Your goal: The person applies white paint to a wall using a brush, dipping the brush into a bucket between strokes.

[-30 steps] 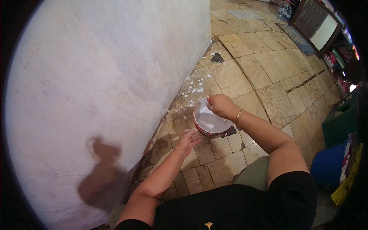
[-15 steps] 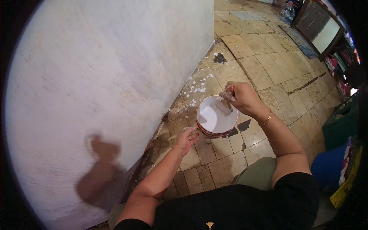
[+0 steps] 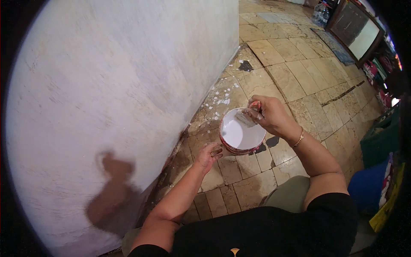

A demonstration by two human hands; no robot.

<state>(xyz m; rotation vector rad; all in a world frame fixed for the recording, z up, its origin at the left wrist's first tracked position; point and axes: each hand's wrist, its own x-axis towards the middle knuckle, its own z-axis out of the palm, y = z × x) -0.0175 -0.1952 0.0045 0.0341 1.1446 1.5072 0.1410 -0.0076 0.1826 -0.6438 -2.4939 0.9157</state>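
A round bucket [image 3: 240,151] with a reddish outside and a white inner wall stands on the tiled floor, with white paint [image 3: 238,136] in it. Over its far right rim my right hand [image 3: 274,116] is closed round a paintbrush [image 3: 245,119]. The brush has a red handle end, and its paint-smeared head points down inside the bucket. Just off the bucket's near left side is my left hand [image 3: 208,157], its fingers apart and holding nothing; whether a fingertip touches the bucket is hard to tell. Both hands carry paint smears.
A whitish, streaky wall [image 3: 107,85] rises on the left, bearing a shadow. White paint drops [image 3: 222,101] dot the floor beside it. At right stand a green crate [image 3: 380,132] and a blue container [image 3: 368,184]. A framed panel [image 3: 357,32] leans farther off, near plastic bottles [image 3: 320,13].
My right hand has shifted slightly down, and the brush head has moved up and left along the bucket's far inner side. The left hand is almost still.
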